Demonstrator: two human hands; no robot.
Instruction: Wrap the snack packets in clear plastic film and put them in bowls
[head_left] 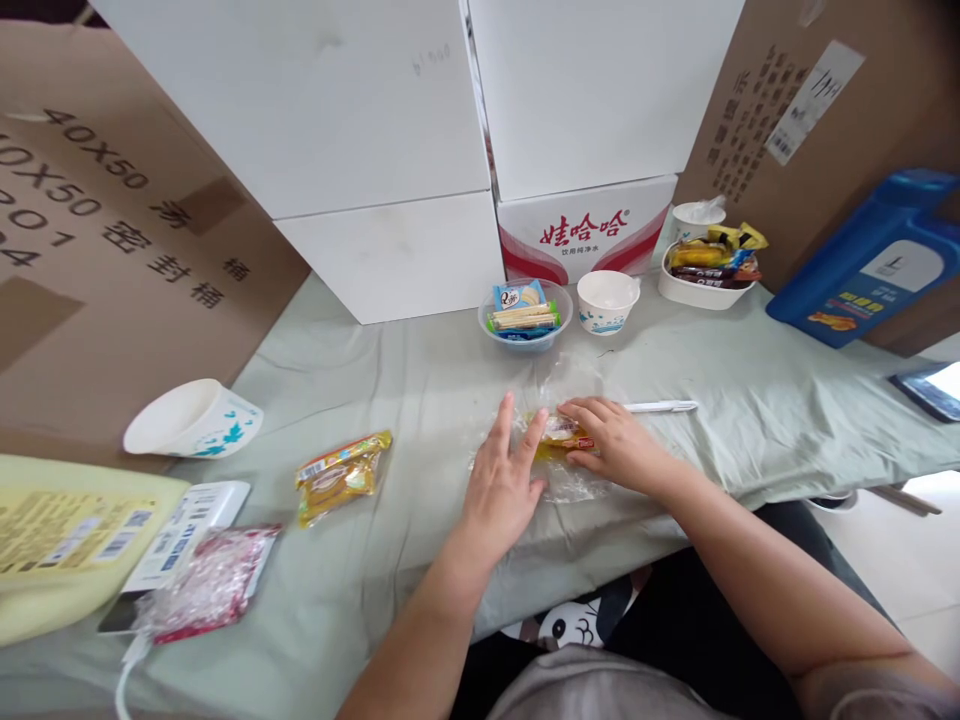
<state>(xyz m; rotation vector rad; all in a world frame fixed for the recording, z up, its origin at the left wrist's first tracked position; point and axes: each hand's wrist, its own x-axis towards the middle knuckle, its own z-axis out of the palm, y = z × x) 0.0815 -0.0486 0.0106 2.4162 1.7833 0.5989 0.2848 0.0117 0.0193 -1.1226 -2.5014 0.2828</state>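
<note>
In front of me a clear plastic bag [574, 375] lies flat on the cloth, with yellow snack packets [559, 432] on or inside it; I cannot tell which. My left hand [506, 470] rests on the bag's left side, fingers spread, the tips beside the packets. My right hand [619, 445] lies over the right end of the packets, fingers slightly bent and apart, covering part of them. A white pen [664, 407] sticks out beyond the right hand. Farther left, more yellow-wrapped snacks [341, 478] lie on the cloth.
Behind stand a plastic bowl of snacks [525, 342], a paper cup [606, 310] and a white tray of snack bars [703, 288]. A blue bottle [862, 260] leans at right. A paper bowl [196, 420], yellow jug [67, 540] and bubble-wrapped packet [214, 580] are at left. White boxes [390, 250] wall the back.
</note>
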